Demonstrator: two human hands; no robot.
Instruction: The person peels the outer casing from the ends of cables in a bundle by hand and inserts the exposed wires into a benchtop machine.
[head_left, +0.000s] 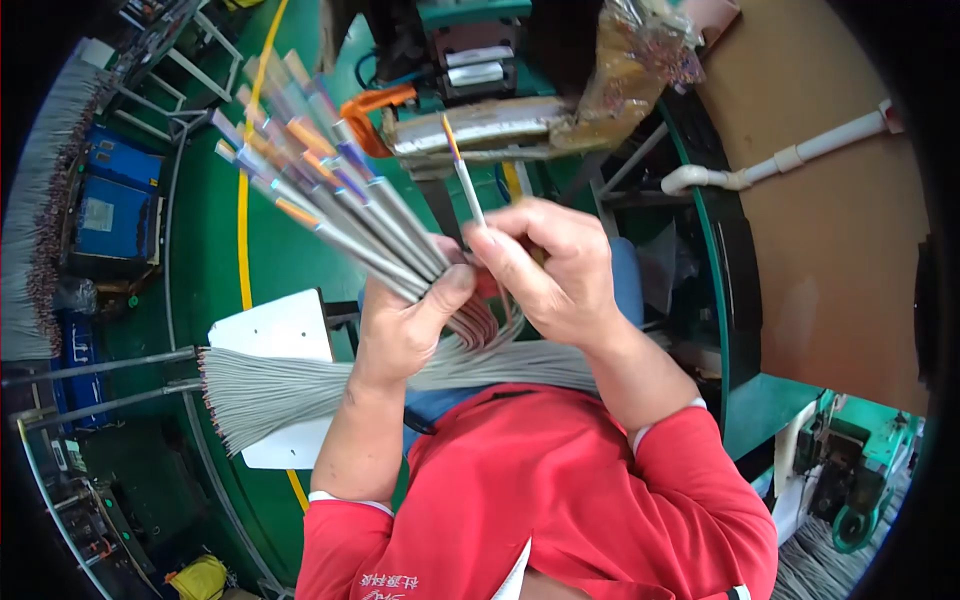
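My left hand (405,315) is wrapped round a bundle of grey cables (385,225), whose stripped ends fan up and to the left, showing orange and purple inner wires. Motion blurs the tips of the bundle. Between thumb and forefinger, my right hand (550,260) pinches a single grey cable (468,190). Its stripped orange and purple end points upward, apart from the bundle. A thick sheaf of grey cables (290,385) lies across my lap, reaching out to the left over a white board (270,325).
Ahead stands a machine with a worn metal bar (490,128) and an orange clamp (372,118). A plastic bag (630,75) hangs beside it. To the right is a brown panel with a white pipe (790,160). Blue bins (115,200) and more hanging cables (45,200) are at left.
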